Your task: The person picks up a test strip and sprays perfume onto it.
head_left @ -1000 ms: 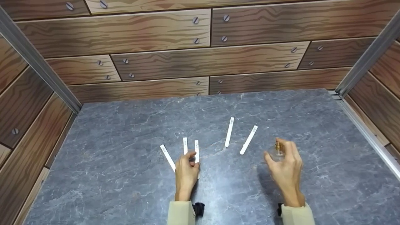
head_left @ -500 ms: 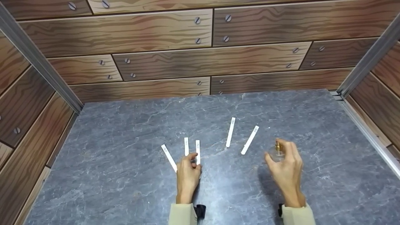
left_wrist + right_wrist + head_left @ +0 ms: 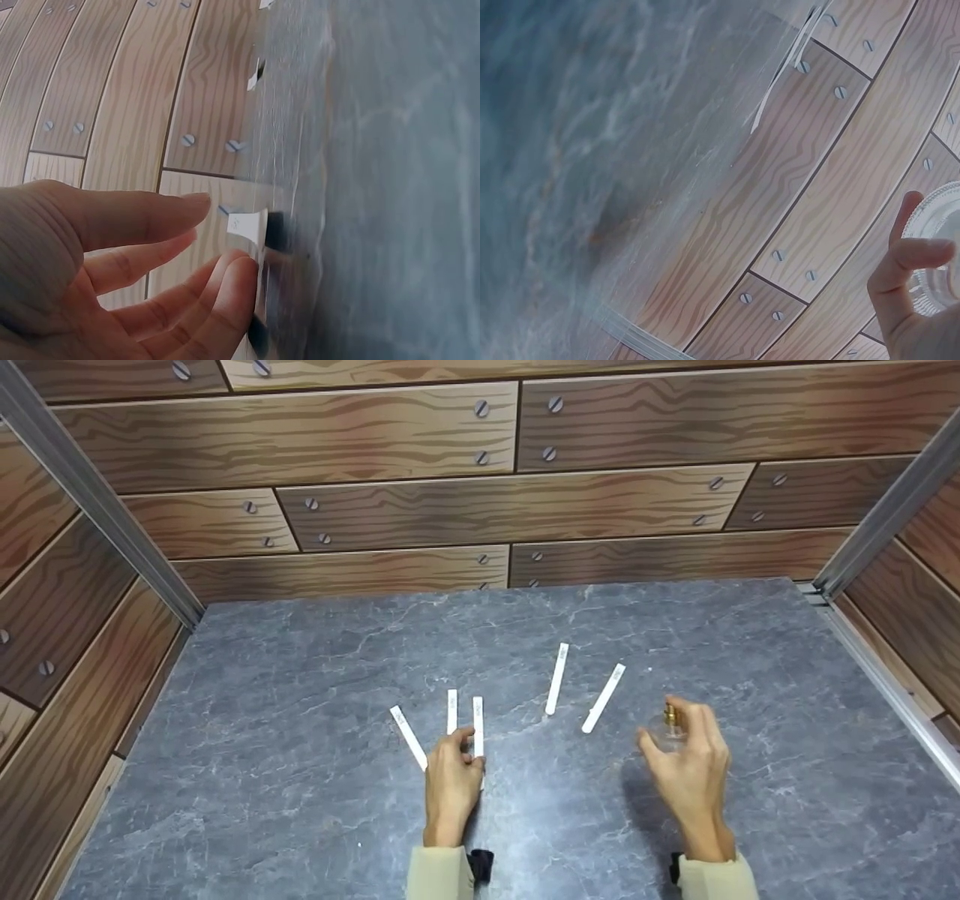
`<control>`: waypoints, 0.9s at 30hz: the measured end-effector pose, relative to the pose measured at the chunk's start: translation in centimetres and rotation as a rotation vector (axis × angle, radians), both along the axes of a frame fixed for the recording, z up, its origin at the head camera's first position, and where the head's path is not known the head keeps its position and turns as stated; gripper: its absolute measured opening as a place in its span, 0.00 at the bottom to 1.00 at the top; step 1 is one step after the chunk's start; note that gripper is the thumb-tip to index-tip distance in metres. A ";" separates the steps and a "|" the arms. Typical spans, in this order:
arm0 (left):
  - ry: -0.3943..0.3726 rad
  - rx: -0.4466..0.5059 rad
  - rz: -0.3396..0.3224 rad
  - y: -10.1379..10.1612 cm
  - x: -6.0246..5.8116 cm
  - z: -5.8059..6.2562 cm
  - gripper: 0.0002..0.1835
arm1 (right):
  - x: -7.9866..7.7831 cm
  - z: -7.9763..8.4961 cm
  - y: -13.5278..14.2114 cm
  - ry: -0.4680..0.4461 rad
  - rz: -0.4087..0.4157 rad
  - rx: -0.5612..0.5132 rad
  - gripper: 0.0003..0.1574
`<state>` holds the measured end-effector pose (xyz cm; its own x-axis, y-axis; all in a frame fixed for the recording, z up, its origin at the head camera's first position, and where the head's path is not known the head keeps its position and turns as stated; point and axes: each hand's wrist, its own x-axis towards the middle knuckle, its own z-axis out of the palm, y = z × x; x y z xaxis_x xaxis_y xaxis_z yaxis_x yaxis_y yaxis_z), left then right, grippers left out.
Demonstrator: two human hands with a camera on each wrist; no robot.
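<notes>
Grey marbled tabletop is backed by plank-patterned wall; lower right, a glass bottle is gripped by the curled right hand; lower centre, the left hand is held, fingers loosely parted, beside white strips.

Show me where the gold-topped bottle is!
In the head view, the gold-topped bottle is held in the right hand, to the right of all the white strips.

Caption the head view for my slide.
Left hand at white strips, right hand holding a clear gold-topped bottle, over a grey marbled table.
</notes>
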<state>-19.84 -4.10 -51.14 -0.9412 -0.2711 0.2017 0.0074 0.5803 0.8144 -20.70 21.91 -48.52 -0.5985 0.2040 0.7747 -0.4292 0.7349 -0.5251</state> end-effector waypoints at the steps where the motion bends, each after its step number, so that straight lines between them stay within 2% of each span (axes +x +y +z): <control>1: -0.006 0.002 -0.001 0.0 0.0 0.0 0.21 | 0.0 0.0 0.0 0.001 0.000 0.003 0.33; 8: 0.001 -0.004 -0.030 0.2 -0.1 -0.2 0.22 | 0.0 -0.1 0.0 -0.002 0.000 -0.002 0.34; 16: 0.029 -0.053 -0.016 0.2 0.2 -0.7 0.23 | 0.1 -0.2 -0.1 -0.006 0.004 0.003 0.34; 27: 0.028 -0.080 -0.014 0.4 0.3 -0.5 0.25 | 0.0 -0.2 0.1 -0.002 -0.006 0.010 0.33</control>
